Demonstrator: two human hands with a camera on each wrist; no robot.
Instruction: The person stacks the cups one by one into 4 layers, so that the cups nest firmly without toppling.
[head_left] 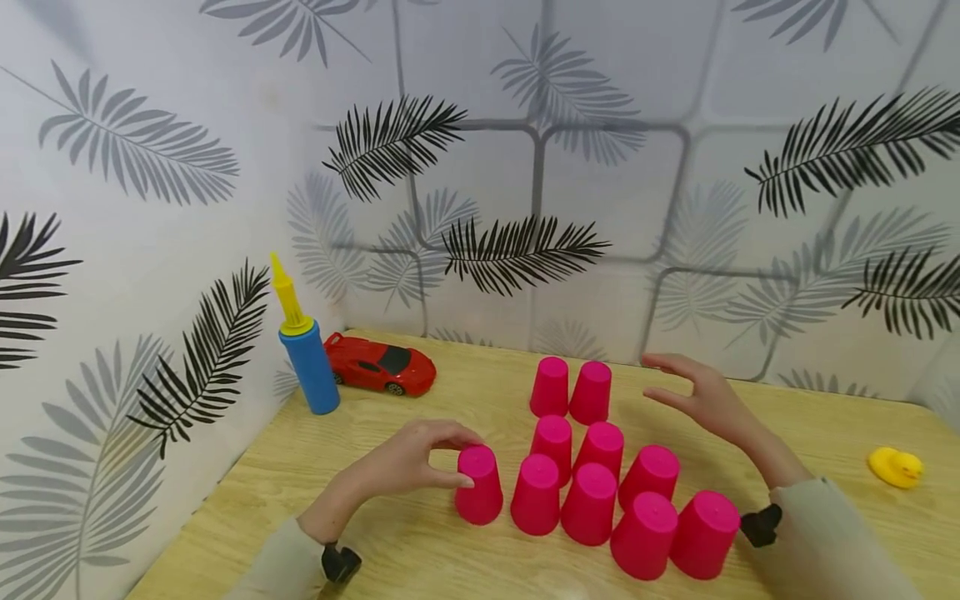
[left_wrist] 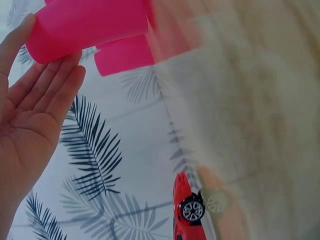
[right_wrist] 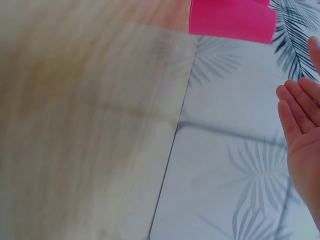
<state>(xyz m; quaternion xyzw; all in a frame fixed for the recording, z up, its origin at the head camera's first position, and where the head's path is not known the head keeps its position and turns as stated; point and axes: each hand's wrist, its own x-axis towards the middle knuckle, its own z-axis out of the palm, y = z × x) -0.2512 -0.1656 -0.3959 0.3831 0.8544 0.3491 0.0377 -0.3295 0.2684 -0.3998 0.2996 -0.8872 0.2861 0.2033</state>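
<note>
Several pink plastic cups stand upside down on the wooden table in the head view. My left hand holds the leftmost cup near its top, thumb on one side and fingers on the other; the left wrist view shows the same pink cup between thumb and fingertips. Beside it stands another cup, part of a close cluster. My right hand hovers with thumb and fingers apart, holding nothing, to the right of the two back cups. In the right wrist view its fingers are straight.
At the back left, a blue pump with a yellow nozzle stands beside a red toy car. A yellow rubber duck sits at the far right. Patterned walls border the table behind and on the left.
</note>
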